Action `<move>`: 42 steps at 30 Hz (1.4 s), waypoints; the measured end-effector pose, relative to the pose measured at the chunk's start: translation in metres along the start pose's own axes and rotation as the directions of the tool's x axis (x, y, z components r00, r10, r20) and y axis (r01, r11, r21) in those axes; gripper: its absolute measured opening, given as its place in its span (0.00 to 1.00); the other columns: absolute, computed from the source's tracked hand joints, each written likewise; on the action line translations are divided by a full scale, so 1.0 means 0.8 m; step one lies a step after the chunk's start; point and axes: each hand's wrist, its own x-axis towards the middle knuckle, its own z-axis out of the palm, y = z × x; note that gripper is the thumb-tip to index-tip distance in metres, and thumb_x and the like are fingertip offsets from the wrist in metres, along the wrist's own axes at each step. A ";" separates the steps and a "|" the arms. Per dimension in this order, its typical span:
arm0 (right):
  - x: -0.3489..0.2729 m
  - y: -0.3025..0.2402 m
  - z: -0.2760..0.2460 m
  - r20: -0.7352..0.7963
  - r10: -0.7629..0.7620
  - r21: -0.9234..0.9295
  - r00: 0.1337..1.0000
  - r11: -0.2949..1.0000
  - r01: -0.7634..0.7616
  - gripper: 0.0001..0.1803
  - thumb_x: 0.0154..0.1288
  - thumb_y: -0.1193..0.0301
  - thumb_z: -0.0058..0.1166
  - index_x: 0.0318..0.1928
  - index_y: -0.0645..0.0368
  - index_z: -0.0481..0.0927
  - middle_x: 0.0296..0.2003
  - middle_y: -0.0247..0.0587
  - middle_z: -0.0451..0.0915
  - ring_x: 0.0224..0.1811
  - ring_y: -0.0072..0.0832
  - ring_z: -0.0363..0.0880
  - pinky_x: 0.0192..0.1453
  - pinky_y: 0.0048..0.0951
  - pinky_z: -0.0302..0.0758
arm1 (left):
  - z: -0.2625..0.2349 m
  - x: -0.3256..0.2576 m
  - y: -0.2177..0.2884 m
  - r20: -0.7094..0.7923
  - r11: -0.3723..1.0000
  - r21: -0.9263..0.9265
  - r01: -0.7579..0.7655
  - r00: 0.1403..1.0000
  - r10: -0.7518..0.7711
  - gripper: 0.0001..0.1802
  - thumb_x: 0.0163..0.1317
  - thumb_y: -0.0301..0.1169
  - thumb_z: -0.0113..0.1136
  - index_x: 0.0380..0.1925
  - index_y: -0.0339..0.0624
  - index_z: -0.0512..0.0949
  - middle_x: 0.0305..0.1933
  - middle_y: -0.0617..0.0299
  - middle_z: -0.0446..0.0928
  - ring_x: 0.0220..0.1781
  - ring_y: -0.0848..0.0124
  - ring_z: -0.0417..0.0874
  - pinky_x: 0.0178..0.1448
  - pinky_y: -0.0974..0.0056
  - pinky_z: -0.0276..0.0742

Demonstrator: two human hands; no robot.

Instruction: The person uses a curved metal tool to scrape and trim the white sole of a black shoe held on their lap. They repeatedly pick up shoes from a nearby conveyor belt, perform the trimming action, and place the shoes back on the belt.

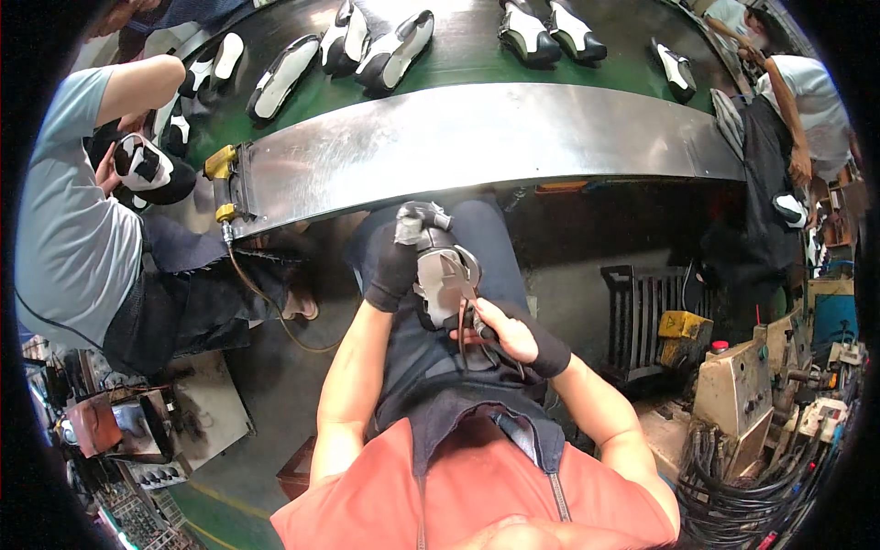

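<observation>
A shoe [438, 278] with a grey-beige bottom and dark edges rests over my lap. My left hand [401, 249], in a dark glove with grey tape round the fingers, grips its far end. At the near end, my right hand [507, 334], in a dark half glove, is closed round a hand tool [465, 316] with slim handles, which looks like pincers. The tool's jaws are against the shoe's bottom; I cannot make out exactly what they pinch.
Ahead runs a metal ledge [495, 137] with a yellow clamp-like tool [221, 165] and hose at its left end. Several black-and-white shoes [396, 53] lie on the green belt [467, 69] beyond. A co-worker [78, 220] sits left, another [807, 110] right. Cables [733, 477] coil at lower right.
</observation>
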 end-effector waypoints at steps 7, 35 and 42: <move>-0.008 -0.046 -0.010 0.188 0.316 0.064 0.930 0.941 -0.333 0.35 0.72 0.46 0.30 0.62 0.66 0.62 0.47 0.67 0.76 0.47 0.48 0.80 0.52 0.35 0.79 | 0.001 -0.006 0.014 0.064 0.965 0.205 -0.167 0.986 0.157 0.17 0.61 0.41 0.48 0.32 0.39 0.79 0.37 0.56 0.77 0.45 0.63 0.76 0.53 0.60 0.70; 0.056 0.023 0.003 -0.052 -0.533 -0.833 0.845 0.490 0.258 0.17 0.73 0.66 0.35 0.41 0.65 0.75 0.27 0.49 0.74 0.30 0.35 0.73 0.36 0.37 0.68 | 0.024 -0.025 -0.032 -0.320 0.966 -0.245 0.084 0.933 -0.162 0.14 0.62 0.31 0.45 0.38 0.36 0.79 0.38 0.55 0.80 0.47 0.61 0.78 0.59 0.59 0.68; 0.042 -0.026 -0.013 0.078 0.222 0.120 0.972 0.966 -0.230 0.28 0.72 0.48 0.35 0.40 0.61 0.77 0.31 0.38 0.79 0.40 0.28 0.80 0.49 0.27 0.75 | 0.025 -0.015 -0.009 -0.188 0.986 0.165 -0.013 0.981 0.045 0.13 0.56 0.28 0.47 0.32 0.36 0.81 0.39 0.56 0.81 0.50 0.65 0.78 0.62 0.59 0.67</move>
